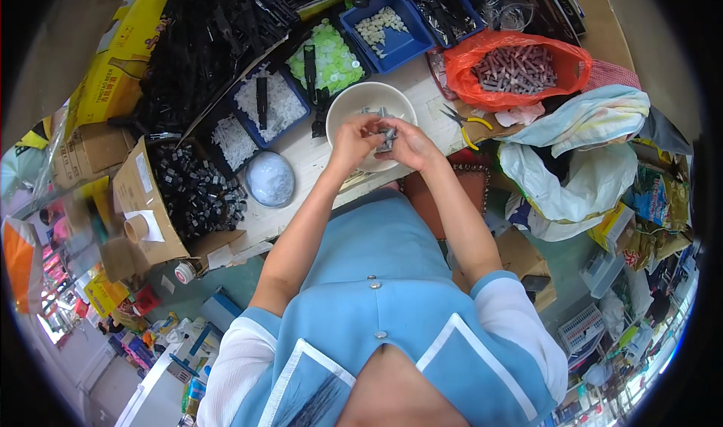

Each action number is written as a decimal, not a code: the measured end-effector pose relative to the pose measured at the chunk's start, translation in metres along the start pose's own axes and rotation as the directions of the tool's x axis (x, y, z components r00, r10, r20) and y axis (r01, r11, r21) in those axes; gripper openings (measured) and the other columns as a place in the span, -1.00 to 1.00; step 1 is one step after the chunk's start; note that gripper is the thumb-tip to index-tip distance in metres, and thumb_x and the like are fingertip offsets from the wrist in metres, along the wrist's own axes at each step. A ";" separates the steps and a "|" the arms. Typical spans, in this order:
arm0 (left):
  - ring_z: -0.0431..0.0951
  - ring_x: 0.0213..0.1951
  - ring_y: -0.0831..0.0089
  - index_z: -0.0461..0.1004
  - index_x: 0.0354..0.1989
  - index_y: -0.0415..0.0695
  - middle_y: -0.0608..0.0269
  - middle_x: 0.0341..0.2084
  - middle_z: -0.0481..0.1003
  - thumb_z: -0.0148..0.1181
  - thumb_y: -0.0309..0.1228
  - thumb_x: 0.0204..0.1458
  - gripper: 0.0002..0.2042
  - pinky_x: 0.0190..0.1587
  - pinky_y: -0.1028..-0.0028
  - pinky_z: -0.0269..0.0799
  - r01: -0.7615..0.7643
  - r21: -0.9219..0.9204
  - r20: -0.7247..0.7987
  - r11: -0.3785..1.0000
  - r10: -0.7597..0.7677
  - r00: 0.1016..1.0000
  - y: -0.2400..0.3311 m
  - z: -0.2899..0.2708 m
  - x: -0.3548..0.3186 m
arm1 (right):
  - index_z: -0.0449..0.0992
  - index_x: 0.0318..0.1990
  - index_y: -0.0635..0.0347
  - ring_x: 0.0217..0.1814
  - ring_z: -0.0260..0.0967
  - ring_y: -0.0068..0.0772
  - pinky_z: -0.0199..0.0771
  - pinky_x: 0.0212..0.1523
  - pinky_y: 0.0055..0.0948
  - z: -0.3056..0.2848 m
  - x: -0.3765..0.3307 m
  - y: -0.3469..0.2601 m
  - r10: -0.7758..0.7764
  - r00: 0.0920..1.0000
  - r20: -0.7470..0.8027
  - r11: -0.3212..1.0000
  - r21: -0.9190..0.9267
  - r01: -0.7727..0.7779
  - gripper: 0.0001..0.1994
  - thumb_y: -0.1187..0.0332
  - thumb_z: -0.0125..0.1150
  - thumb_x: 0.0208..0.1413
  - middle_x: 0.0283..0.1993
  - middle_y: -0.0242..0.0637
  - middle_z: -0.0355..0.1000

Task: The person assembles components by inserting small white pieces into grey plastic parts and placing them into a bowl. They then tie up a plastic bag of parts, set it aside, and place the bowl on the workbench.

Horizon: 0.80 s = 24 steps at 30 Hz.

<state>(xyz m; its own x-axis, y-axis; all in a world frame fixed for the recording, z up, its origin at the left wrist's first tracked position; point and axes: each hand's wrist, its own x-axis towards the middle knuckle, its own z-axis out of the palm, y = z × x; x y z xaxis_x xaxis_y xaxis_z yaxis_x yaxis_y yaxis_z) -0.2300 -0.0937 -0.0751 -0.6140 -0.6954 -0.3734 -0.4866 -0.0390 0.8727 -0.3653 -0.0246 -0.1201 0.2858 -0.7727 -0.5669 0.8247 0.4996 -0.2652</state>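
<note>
Both hands meet over a cream-white bowl (pixel 340 109) at the near edge of the worktable. My left hand (pixel 354 142) is closed, its fingertips bent in toward the right hand; whatever they pinch is too small to make out. In the curled fingers of my right hand (pixel 413 144) lie several small grey parts (pixel 386 135), short and tube-like. More pieces of the same grey show in the bowl beyond the fingertips. The lower inside of the bowl is mostly hidden behind my hands.
Beyond the bowl stand blue trays (pixel 403 54) of small parts. A red plastic bag (pixel 459 69) of grey pieces sits right, near yellow-handled pliers (pixel 472 129). Left are a round tub (pixel 269 179) and a cardboard box (pixel 143 182) beside black parts.
</note>
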 end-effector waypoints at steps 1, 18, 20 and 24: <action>0.39 -0.46 0.52 0.38 -0.18 -0.21 0.22 -0.47 0.40 0.18 -0.59 -0.31 -0.62 -0.43 0.56 0.32 -0.044 -0.089 -0.060 0.995 0.039 0.997 0.003 0.008 -0.001 | 0.31 -0.09 0.10 -0.11 0.28 -0.40 0.25 -0.13 -0.13 0.001 0.001 0.002 0.003 1.000 0.004 1.000 -0.003 -0.003 -0.68 0.16 -0.12 0.05 -0.15 -0.33 0.32; 0.39 -0.68 0.59 0.34 -0.31 -0.31 0.26 -0.65 0.39 0.15 -0.55 -0.17 -0.78 -0.72 0.66 0.28 0.203 -0.625 -0.053 0.754 -0.301 0.952 -0.013 -0.040 -0.006 | 0.13 0.02 0.32 0.02 0.19 -0.15 0.17 0.03 -0.24 0.010 0.003 -0.010 0.012 0.999 0.036 0.999 0.053 -0.014 -0.53 0.10 -0.23 0.10 -0.03 0.00 0.22; 0.39 -0.68 0.59 0.37 -0.37 -0.31 0.30 -0.71 0.38 0.18 -0.52 -0.19 -0.80 -0.74 0.64 0.24 0.274 -0.335 -0.085 0.901 -0.318 0.944 -0.017 -0.040 -0.007 | 0.13 0.02 0.34 0.09 0.14 -0.10 0.12 0.08 -0.22 0.003 0.006 -0.008 -0.036 0.994 0.103 0.999 0.028 0.034 -0.57 0.21 -0.20 0.08 0.04 0.07 0.16; 0.46 -0.58 0.20 0.43 -0.47 -0.25 0.06 -0.64 0.43 0.21 -0.51 -0.34 -0.81 -0.49 0.38 0.36 0.116 0.225 -0.271 0.968 -0.052 0.961 -0.027 -0.026 -0.010 | 0.13 0.02 0.34 0.07 0.17 -0.09 0.14 0.07 -0.22 0.008 0.006 -0.008 -0.051 0.998 0.046 0.999 0.005 0.051 -0.60 0.32 -0.19 0.04 0.04 0.09 0.17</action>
<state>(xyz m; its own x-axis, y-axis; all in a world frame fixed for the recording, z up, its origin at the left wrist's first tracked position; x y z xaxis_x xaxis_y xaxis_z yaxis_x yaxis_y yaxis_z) -0.1946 -0.1047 -0.0868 -0.3965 -0.8608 -0.3190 -0.6814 0.0430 0.7307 -0.3663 -0.0365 -0.1151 0.2652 -0.8143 -0.5164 0.8407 0.4575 -0.2896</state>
